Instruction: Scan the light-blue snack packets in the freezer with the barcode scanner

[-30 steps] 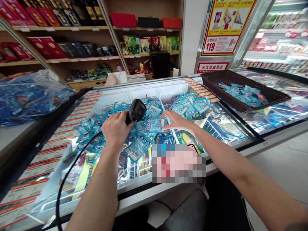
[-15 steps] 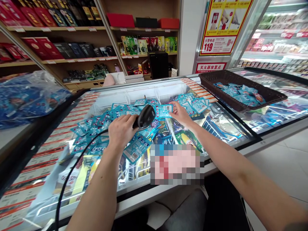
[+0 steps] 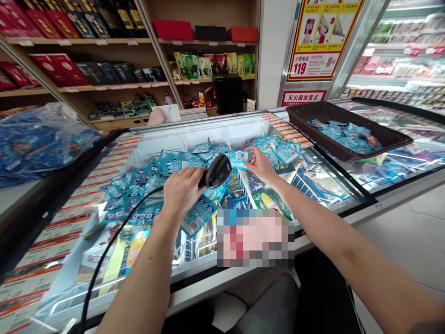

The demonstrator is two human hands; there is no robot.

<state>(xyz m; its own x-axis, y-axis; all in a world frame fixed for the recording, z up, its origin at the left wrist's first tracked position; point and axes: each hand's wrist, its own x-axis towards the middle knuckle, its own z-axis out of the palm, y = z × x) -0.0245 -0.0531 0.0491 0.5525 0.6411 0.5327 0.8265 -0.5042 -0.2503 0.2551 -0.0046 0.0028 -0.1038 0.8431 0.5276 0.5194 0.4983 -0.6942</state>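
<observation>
My left hand (image 3: pixel 182 189) is wrapped round the handle of a black barcode scanner (image 3: pixel 218 171), whose head points right. A black cable (image 3: pixel 104 257) runs from it down past my left forearm. Between the thumb and fingers of my right hand (image 3: pixel 260 166) is the right edge of a blue snack packet (image 3: pixel 239 158), its printed barcode side up. The scanner's head is close to this packet's left end and covers part of it. Many similar blue packets (image 3: pixel 139 183) lie in a heap on the freezer's glass top, and a single packet (image 3: pixel 198 215) lies below the scanner.
The glass-topped chest freezer (image 3: pixel 222 278) spans the view before me. On its right stands a brown woven basket (image 3: pixel 351 150) holding several blue packets. A clear plastic bag (image 3: pixel 45 139) of packets is at the left. Behind are stocked wooden shelves (image 3: pixel 114 86).
My left hand has moved the scanner slightly right, nearer the packet in my right hand. The right hand stays almost where it was.
</observation>
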